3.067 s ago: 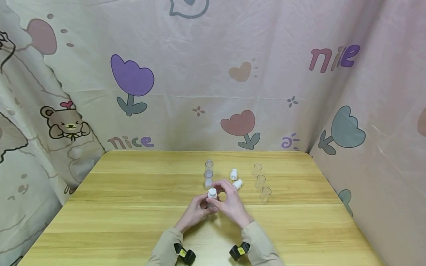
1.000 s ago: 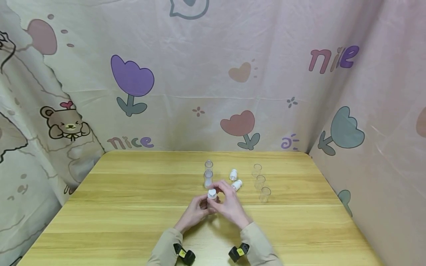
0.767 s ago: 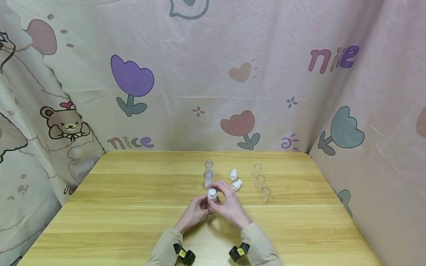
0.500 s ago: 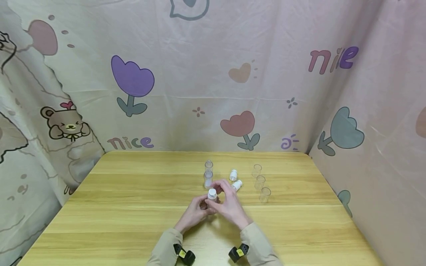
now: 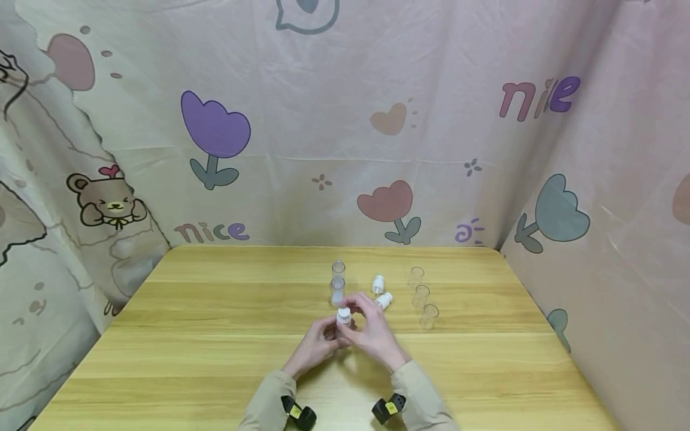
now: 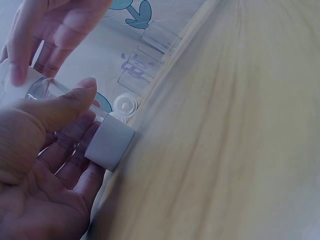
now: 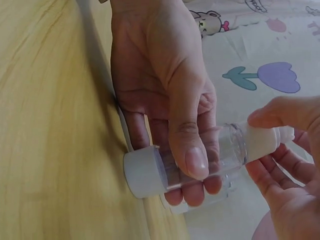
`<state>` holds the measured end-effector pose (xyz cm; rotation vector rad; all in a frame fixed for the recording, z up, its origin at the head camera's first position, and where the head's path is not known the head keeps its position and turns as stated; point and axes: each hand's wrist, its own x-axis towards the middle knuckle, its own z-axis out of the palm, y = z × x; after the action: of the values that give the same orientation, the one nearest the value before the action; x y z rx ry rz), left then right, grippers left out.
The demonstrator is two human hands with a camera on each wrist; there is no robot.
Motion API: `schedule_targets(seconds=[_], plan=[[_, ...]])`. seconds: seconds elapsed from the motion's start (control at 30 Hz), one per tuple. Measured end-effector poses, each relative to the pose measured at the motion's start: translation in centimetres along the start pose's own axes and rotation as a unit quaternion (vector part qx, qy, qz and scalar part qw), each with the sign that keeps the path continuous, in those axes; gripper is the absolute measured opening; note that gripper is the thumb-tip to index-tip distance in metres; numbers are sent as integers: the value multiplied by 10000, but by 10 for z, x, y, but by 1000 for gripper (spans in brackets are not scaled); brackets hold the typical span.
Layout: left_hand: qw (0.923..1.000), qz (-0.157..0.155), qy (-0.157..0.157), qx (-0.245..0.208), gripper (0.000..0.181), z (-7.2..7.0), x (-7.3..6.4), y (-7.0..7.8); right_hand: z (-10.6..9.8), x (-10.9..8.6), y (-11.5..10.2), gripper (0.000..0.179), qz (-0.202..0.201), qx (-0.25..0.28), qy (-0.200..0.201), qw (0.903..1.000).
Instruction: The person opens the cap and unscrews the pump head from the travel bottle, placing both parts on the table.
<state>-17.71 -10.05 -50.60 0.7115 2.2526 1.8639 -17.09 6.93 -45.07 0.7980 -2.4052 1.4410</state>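
A small clear bottle (image 7: 229,150) with a white base (image 7: 142,172) and white pump top (image 7: 261,142) is between my two hands, above the wooden table. My left hand (image 5: 314,346) grips its clear body, thumb on one side and fingers on the other. The right hand (image 5: 374,335) pinches the white top between thumb and fingers. Seen from the head, the bottle stands upright and mostly only its top shows. Beyond the right hand, two white pump tops (image 5: 378,284) lie on the table. Two clear bottles (image 5: 338,294) stand behind the held one.
Three clear open-rimmed cups or caps (image 5: 421,296) form a row at the right of the wooden table (image 5: 215,335). A printed curtain (image 5: 302,120) hangs behind the table and along its sides. Each sleeve carries a black wrist camera (image 5: 389,408).
The right thumb and fingers have shifted slightly on the bottle's white top, reaching across and drawing back. The left hand keeps its grip in the same place. The other items have not moved.
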Motion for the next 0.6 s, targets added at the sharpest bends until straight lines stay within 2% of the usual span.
schedule_targets(seconds=[0.13, 0.3, 0.47, 0.6], plan=[[9998, -118, -18, -132, 47, 0, 0, -1, -2, 0, -1, 46, 172, 56, -73, 9998], [9995, -254, -6, -181, 46, 1, 1, -1, -1, 0, -2, 46, 366, -20, 66, 9993], [9993, -264, -28, -254, 46, 1, 0, -1, 1, 0, -2, 42, 343, -109, 175, 9992], [9994, -254, -32, -246, 47, 1, 0, -1, 1, 0, -2, 41, 214, -136, 112, 9996]])
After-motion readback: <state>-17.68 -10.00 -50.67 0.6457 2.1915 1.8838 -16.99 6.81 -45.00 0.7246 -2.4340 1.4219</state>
